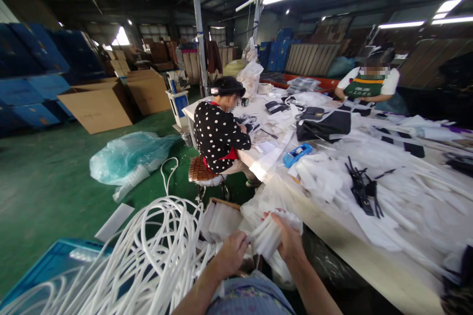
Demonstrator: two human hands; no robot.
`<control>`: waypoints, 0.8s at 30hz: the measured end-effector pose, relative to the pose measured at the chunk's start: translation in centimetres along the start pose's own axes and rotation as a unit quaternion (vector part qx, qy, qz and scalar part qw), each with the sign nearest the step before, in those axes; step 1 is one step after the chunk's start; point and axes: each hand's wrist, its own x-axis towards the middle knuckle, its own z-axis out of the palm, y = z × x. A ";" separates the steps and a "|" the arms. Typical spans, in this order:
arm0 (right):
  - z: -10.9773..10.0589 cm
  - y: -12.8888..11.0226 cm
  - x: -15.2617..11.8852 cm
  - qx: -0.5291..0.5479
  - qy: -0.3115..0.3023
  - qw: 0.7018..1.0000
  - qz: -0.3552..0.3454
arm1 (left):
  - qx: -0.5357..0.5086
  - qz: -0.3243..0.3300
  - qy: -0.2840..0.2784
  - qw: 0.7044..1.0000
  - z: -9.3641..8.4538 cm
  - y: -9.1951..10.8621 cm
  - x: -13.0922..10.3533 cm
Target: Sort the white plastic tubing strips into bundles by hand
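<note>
My right hand (288, 238) is wrapped round a bundle of white, soft-looking strips (266, 240), held low beside the table edge. At the bundle's left end, my left hand (232, 252) is closed in a pinch, apparently on the end of a white strip. Its fingertips are partly hidden. Just beyond my hands stands an open cardboard box (233, 204) with stacked white pieces (221, 221) in it. A clear white plastic bag (268, 194) lies behind the bundle, against the table.
Left of me, a large tangle of white cord (155, 241) spills over a blue crate (48, 261). The table (354, 241) carries white scraps, black bags (323, 125) and a blue tape dispenser (297, 154). One person (219, 128) sits ahead; another (365, 86) works across the table.
</note>
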 end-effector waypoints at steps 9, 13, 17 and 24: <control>0.6 0.1 -0.1 0.022 0.025 0.999 -0.011 | 0.074 -0.042 0.025 0.996 0.2 0.7 -0.1; 0.4 0.5 -0.1 -0.005 0.015 1.000 -0.010 | -0.039 -0.075 0.116 0.990 0.2 1.1 0.5; -0.3 0.2 0.6 -0.030 0.005 0.999 -0.024 | -0.300 -0.158 0.183 0.923 0.0 0.4 1.5; -2.0 -1.2 1.2 -0.084 0.007 0.996 -0.024 | -0.353 -0.161 0.199 0.900 -1.9 -0.2 1.6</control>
